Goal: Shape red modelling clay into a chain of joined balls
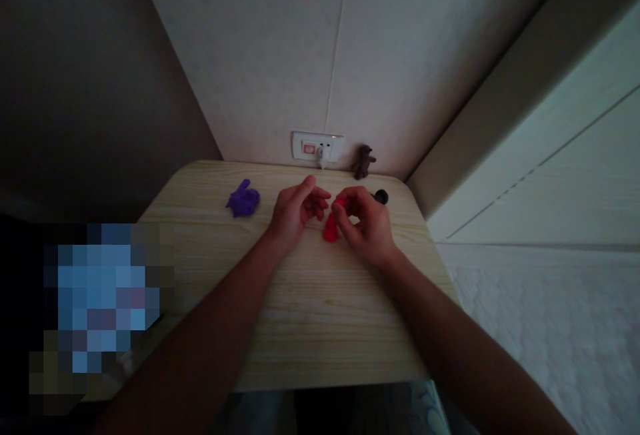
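Over the middle of the wooden table, my right hand [367, 221] pinches the top of a small red cone-shaped piece [331, 229]. Its wider base points down toward the tabletop; whether it rests there I cannot tell. My left hand [299, 211] is just left of the red piece, fingers loosely curled and apart, with nothing in it. To the left of that hand lies a purple figure [243, 199], its exact shape hard to make out. Just beyond my right hand is a small round black object [381, 196], partly hidden by the fingers.
A dark brown animal-like figure [364, 161] stands at the table's back edge. Behind it, a wall socket [317, 147] holds a white plug. The pale wooden table [320, 328] meets the wall; a blurred-out bright patch [103, 288] is at left. A white quilted surface [545, 335] lies right.
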`<state>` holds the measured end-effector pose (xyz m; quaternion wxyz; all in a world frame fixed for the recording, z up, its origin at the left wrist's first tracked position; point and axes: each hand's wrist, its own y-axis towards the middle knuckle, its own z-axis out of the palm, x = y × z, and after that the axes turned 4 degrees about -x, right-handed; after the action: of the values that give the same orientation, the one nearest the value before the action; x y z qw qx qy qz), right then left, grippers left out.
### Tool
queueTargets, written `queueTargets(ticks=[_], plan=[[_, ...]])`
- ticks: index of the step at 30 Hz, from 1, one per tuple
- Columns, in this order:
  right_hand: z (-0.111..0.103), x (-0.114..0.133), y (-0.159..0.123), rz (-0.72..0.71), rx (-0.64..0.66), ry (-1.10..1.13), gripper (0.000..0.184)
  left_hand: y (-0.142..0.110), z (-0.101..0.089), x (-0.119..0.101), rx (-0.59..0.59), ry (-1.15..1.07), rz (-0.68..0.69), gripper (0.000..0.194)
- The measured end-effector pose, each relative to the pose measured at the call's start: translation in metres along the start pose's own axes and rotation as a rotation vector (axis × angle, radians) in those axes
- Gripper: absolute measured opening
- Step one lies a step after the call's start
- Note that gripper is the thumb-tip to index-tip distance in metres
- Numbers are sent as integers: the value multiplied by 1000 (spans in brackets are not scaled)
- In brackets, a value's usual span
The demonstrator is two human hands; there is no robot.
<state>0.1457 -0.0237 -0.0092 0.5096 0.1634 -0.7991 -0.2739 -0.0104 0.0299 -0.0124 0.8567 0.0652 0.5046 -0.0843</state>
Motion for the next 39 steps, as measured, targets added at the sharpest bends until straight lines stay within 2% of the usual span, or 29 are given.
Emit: queueTargets(ticks=[3,7,11,15,18,25,30,35,39], plan=[[-2,-5,4,-83,-62,-39,15,-1,0,-2,-15,-22,-5,49],[-5,-7,8,-149,-49,-133,24,-1,0,-2,-21,-18,-6,43],[-4,-8,5,-35,-50,-81,18,0,0,-1,-26,-21,-15,37],[-3,-6,1,143,-40,-34,33,0,0,-1,-25,-28,-5,35],[-3,-4,0,203,-42,-1,36,0,0,-2,-37,-41,-7,35],[-6,-9,4,61,-81,-93,33,1,0,-1,-25,-35,-13,36],[-3,-18,4,-5,-76,-54,33,-1,-1,0,23,13,8,31],[0,-18,3,68,-105,30,28,-2,-1,1,72,52,-14,30],[-1,-16,5,138,-139,96,37,-2,-1,4,123,99,13,31]])
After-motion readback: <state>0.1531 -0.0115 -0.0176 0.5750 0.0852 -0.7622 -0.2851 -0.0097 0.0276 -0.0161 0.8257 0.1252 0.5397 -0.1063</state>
